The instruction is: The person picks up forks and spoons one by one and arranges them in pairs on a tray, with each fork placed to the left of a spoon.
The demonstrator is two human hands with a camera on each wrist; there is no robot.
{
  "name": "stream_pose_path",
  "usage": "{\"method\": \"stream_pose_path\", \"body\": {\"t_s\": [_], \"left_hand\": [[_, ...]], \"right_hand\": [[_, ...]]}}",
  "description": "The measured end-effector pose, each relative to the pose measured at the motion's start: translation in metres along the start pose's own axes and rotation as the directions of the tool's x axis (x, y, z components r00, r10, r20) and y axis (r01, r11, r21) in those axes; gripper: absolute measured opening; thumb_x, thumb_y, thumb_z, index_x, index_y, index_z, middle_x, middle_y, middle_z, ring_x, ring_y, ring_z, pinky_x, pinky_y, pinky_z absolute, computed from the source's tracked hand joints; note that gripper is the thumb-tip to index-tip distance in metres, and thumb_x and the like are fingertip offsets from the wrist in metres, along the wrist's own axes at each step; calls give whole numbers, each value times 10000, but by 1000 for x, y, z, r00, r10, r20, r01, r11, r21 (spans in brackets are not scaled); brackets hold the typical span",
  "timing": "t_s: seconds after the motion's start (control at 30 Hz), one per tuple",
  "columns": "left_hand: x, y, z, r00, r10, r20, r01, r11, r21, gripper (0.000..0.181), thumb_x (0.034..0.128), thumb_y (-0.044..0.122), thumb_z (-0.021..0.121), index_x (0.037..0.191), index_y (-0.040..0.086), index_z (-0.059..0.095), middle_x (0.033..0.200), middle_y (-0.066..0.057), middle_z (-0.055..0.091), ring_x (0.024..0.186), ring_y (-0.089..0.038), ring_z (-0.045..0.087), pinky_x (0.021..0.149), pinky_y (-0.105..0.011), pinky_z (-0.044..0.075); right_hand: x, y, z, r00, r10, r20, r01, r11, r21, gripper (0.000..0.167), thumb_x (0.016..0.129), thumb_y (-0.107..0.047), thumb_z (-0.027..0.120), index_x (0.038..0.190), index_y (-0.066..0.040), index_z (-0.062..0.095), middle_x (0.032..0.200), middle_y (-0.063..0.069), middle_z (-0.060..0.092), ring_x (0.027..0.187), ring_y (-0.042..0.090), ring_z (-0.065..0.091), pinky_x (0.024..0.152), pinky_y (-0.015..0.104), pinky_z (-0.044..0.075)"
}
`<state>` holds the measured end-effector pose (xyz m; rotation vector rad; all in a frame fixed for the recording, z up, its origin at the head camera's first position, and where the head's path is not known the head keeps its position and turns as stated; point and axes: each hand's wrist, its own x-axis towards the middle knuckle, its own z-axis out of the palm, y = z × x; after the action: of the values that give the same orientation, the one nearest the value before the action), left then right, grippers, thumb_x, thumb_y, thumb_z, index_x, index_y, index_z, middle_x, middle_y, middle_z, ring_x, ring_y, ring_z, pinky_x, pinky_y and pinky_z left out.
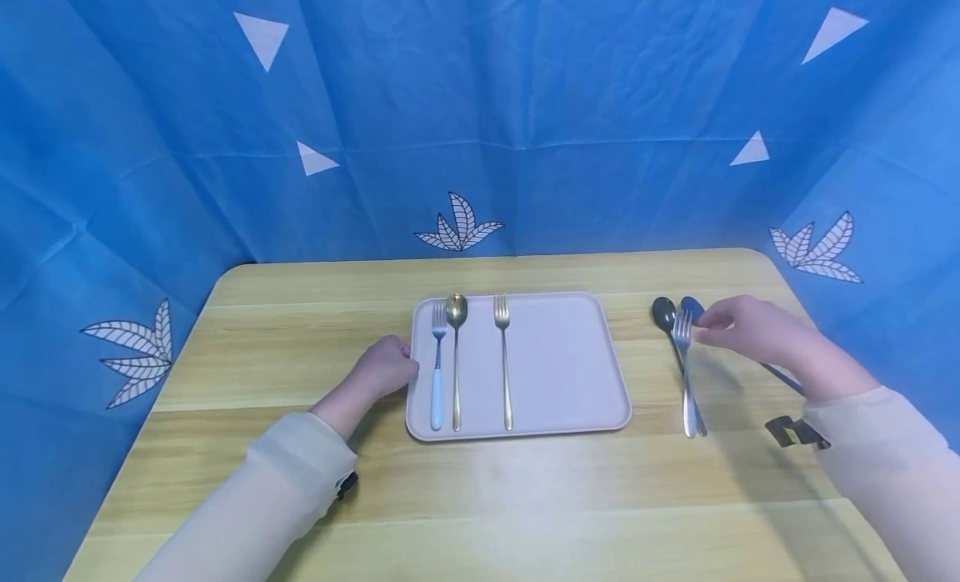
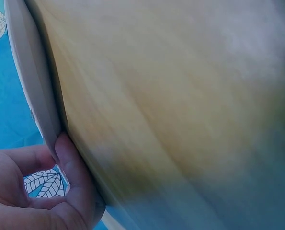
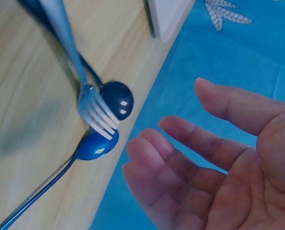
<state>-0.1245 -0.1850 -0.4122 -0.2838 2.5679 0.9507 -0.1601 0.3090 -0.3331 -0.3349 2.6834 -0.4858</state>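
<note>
My left hand [image 1: 386,367] pinches the left rim of a pale pink tray [image 1: 562,357]. In the left wrist view, thumb and fingers are curled over the tray's edge [image 2: 29,72]. On the tray lie a fork with a light-blue handle [image 1: 437,394], a gold spoon [image 1: 456,311] and a gold fork [image 1: 506,357]. At the right, my right hand [image 1: 757,336] hovers beside a silver fork [image 1: 687,398], its fingers apart and holding nothing in the right wrist view. That fork lies across a black spoon [image 1: 663,313]; a blue spoon [image 1: 692,307] is partly hidden by the hand.
All of this lies on a light wooden table [image 1: 510,507]. A blue cloth [image 1: 525,107] with white triangles and leaf prints hangs behind the table and along its sides.
</note>
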Motion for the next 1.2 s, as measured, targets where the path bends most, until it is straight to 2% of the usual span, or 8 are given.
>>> {"method": "stream_pose_path", "body": {"t_s": [0.13, 0.37, 0.63, 1.07, 1.2], "left_hand": [[1, 0, 0, 1000, 0, -3, 0, 1000, 1, 77, 773, 36, 534, 750, 71, 470, 743, -63, 454, 630, -203, 437, 555, -314, 385], [1, -1, 1, 1000, 3, -6, -3, 1000, 4, 97, 767, 34, 530, 720, 78, 458, 727, -56, 441, 613, -197, 426, 546, -311, 376], [-3, 4, 0, 1000, 4, -5, -4, 1000, 4, 92, 772, 26, 521, 730, 75, 455, 730, -58, 434, 623, -200, 426, 550, -311, 374], [-5, 6, -2, 1000, 6, -1, -6, 1000, -3, 89, 771, 19, 507, 740, 77, 447, 742, -63, 433, 632, -201, 426, 552, -308, 378], [-3, 4, -1, 1000, 1, -2, -1, 1000, 4, 116, 759, 20, 510, 695, 86, 440, 717, -53, 427, 606, -195, 413, 539, -308, 367]], "right_hand": [[2, 8, -2, 1000, 14, -15, -14, 1000, -17, 511, 959, -322, 647, 1235, 106, 594, 1211, 335, 608, 1082, 544, 569, 879, 648, 448], [8, 25, -2, 999, 27, -37, -27, 1000, -9, 483, 945, -254, 655, 1247, 116, 585, 1233, 350, 589, 1105, 573, 537, 908, 671, 421], [15, 44, -1, 997, 56, -45, -55, 998, 12, 476, 933, -186, 656, 1248, 155, 550, 1161, 357, 607, 1046, 543, 570, 866, 635, 459], [25, 58, 4, 993, 107, -56, -107, 994, 10, 459, 927, -155, 646, 1239, 165, 541, 1226, 377, 565, 1095, 580, 521, 913, 658, 423], [28, 62, 7, 991, 125, -53, -126, 992, 2, 469, 930, -176, 640, 1252, 151, 543, 1253, 375, 551, 1118, 580, 506, 934, 669, 403]]}}
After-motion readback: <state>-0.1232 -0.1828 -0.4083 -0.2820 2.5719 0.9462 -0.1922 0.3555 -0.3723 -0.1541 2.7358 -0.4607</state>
